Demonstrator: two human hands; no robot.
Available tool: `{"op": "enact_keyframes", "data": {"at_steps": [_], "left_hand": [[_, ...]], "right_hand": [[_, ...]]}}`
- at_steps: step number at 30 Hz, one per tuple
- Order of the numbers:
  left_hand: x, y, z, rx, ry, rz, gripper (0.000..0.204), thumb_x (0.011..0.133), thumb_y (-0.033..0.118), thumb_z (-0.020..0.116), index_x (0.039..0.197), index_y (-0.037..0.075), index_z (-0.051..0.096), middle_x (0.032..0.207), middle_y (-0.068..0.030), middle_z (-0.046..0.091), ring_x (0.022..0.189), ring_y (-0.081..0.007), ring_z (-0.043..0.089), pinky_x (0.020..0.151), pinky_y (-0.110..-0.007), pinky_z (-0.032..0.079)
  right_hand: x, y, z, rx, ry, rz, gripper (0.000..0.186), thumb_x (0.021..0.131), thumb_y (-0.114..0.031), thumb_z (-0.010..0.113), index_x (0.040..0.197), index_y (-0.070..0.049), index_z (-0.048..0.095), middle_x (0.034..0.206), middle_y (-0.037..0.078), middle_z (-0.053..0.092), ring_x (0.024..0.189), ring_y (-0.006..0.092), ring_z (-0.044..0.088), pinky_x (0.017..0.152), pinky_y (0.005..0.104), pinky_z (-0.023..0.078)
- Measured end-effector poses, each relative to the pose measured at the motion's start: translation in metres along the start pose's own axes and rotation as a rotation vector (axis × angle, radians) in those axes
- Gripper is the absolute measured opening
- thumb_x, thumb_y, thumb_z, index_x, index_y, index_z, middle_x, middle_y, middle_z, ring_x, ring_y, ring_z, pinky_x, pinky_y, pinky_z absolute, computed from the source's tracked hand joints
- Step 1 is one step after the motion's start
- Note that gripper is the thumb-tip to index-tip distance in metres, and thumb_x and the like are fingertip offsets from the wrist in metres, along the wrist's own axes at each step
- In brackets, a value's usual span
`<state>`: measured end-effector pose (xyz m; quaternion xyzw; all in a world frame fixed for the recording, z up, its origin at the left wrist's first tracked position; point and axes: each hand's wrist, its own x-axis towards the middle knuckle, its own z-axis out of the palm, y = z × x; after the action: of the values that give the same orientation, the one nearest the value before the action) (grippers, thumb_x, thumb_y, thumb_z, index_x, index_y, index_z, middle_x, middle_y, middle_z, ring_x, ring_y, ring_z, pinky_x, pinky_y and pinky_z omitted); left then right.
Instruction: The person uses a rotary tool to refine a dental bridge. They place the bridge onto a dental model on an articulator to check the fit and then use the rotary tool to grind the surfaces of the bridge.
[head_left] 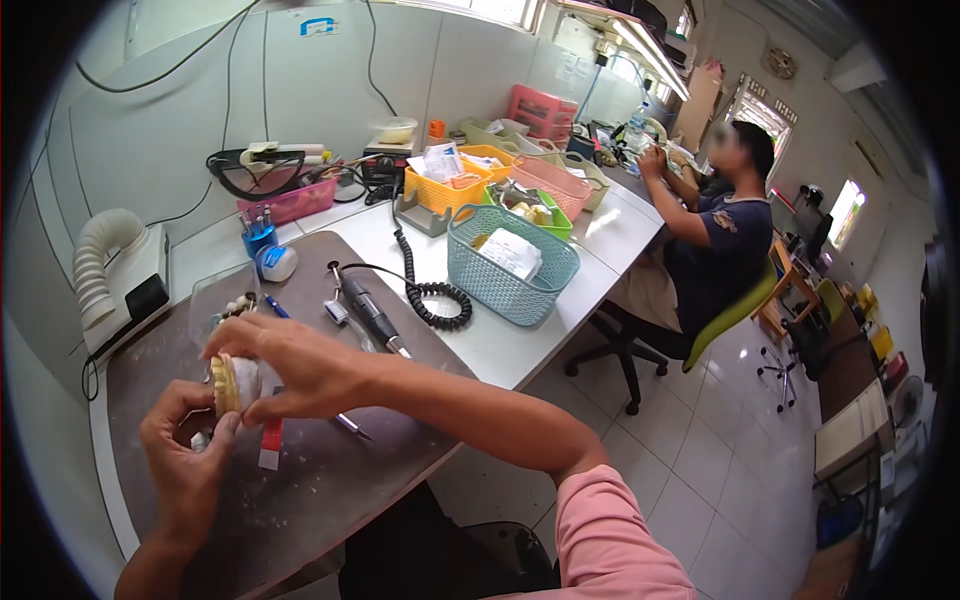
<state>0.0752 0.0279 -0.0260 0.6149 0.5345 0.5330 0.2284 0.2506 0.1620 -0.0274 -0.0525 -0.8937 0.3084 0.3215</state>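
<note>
Over the brown work mat (330,510), both hands hold a dental model (238,386), a row of yellowish teeth on a white base. My left hand (185,430) grips it from the left, thumb and fingers pressed to its near edge. My right hand (300,365) reaches across from the right, its fingers over the top and its thumb against the white side. Just beneath the hands lies a red and white strip (271,440). A slim pointed tool (353,428) rests right of it. Small tooth-like pieces (238,305) sit beyond my right hand, partly hidden.
A black handpiece (372,312) with a coiled cord (440,305) and a toothbrush (337,313) lie beyond my right forearm. Farther back stand a teal basket (500,285), a yellow basket (433,192) and a white jar (278,263). A ribbed hose (100,245) is left. Another person (715,230) sits right.
</note>
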Motion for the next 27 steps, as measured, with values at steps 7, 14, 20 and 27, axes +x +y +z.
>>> {"op": "enact_keyframes", "data": {"at_steps": [7, 14, 20, 27], "left_hand": [[-0.009, -0.021, -0.013, 0.452, 0.006, 0.265, 0.026, 0.069, -0.009, 0.072, 0.091, -0.002, 0.060, 0.089, -0.0103, 0.060, 0.076, -0.0206, 0.065, 0.071, -0.030, 0.053], [-0.013, -0.032, -0.007, 0.547, -0.031, 0.361, 0.030, 0.068, -0.009, 0.071, 0.094, -0.001, 0.058, 0.093, -0.0156, 0.059, 0.084, -0.0341, 0.062, 0.075, -0.039, 0.051], [-0.011, -0.032, -0.009, 0.563, -0.067, 0.377, 0.033, 0.067, -0.010, 0.071, 0.096, 0.000, 0.056, 0.096, -0.0181, 0.057, 0.086, -0.0365, 0.061, 0.076, -0.042, 0.050], [-0.005, -0.037, -0.008, 0.572, -0.132, 0.436, 0.036, 0.066, -0.009, 0.067, 0.097, -0.001, 0.050, 0.095, -0.0204, 0.052, 0.087, -0.0401, 0.057, 0.078, -0.046, 0.047]], "right_hand": [[0.003, -0.001, 0.028, -0.053, -0.043, 0.000, 0.061, 0.073, -0.014, 0.080, 0.123, 0.000, 0.047, 0.115, 0.020, 0.059, 0.108, 0.0404, 0.059, 0.092, 0.0457, 0.047], [-0.069, -0.096, -0.032, 0.121, 0.088, -0.018, 0.035, 0.085, -0.030, 0.078, 0.100, -0.002, 0.062, 0.091, 0.010, 0.063, 0.075, 0.0262, 0.063, 0.067, 0.0366, 0.049], [-0.105, -0.125, -0.005, 0.877, 0.027, -0.332, 0.038, 0.100, -0.035, 0.060, 0.080, -0.002, 0.060, 0.077, 0.012, 0.063, 0.063, 0.0244, 0.060, 0.054, 0.0324, 0.048], [-0.133, -0.102, 0.038, 0.972, 0.060, -0.373, 0.033, 0.098, -0.026, 0.064, 0.077, 0.000, 0.062, 0.073, 0.010, 0.062, 0.061, 0.0254, 0.062, 0.053, 0.0355, 0.046]]}}
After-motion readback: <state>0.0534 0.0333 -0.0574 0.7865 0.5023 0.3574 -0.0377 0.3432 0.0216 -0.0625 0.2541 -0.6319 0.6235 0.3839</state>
